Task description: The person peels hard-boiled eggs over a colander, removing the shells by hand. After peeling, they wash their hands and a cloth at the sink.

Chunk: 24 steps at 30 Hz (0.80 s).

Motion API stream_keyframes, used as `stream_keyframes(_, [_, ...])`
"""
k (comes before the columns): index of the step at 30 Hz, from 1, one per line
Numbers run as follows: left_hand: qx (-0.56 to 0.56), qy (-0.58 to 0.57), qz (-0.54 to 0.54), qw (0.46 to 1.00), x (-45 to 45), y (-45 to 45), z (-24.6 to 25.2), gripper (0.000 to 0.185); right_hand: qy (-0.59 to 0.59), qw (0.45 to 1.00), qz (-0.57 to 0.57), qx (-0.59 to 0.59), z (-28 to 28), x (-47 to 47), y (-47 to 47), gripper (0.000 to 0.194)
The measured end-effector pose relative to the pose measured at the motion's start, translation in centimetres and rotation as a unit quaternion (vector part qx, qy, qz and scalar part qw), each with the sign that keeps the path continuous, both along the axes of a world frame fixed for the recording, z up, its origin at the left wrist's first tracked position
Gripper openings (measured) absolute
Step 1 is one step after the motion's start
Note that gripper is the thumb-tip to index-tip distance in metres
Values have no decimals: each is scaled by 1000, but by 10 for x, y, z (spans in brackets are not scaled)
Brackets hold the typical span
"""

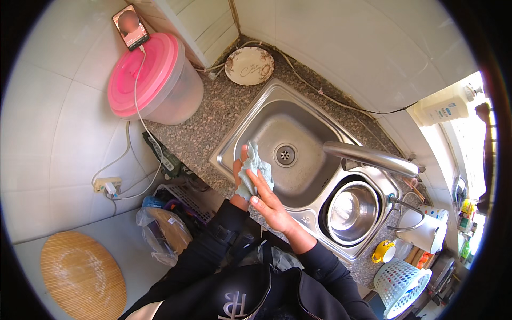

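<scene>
A pale green cloth lies between my hands, over the near left edge of the stainless steel sink. Beneath it, my left hand supports the cloth; much of the palm is hidden. My right hand rests against the cloth from the near side, its fingers extended. Inside the main basin, the drain strainer shows. A curved metal faucet reaches over the sink's right side. In the smaller basin stands a shiny metal bowl.
A pink-lidded plastic bucket stands at left, with a phone on its lid. Behind the sink is a patterned plate. A yellow mug and perforated basket are at right; a round woven board is at lower left.
</scene>
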<state>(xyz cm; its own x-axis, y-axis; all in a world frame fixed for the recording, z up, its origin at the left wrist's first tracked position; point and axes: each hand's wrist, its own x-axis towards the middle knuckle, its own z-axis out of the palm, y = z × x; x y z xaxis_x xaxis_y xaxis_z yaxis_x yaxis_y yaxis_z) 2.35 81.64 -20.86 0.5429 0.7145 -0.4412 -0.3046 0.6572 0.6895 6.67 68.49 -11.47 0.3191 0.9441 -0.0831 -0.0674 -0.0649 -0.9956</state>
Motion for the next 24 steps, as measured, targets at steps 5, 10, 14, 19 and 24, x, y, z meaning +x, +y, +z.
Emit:
stream_keyframes(5, [366,236,-179,882,7,34,68,46,296,949,-106,-15,-7,22,-1,70])
stream_keyframes(10, [697,277,-439,495,-9,12,93,69,612,752,-240,-39,-35,41,4,47])
stream_keyframes(14, [686,252,-401,552,-44,0,91,76,568,783,-253,4,-61,59,10,36])
stream_keyframes(19, [624,249,-383,634,-81,10,84,72,208,886,-369,-187,-96,117,43,43])
stream_keyframes(24, [567,292,-380,669,-109,21,83,66,-383,775,-464,-194,-125,173,57,59])
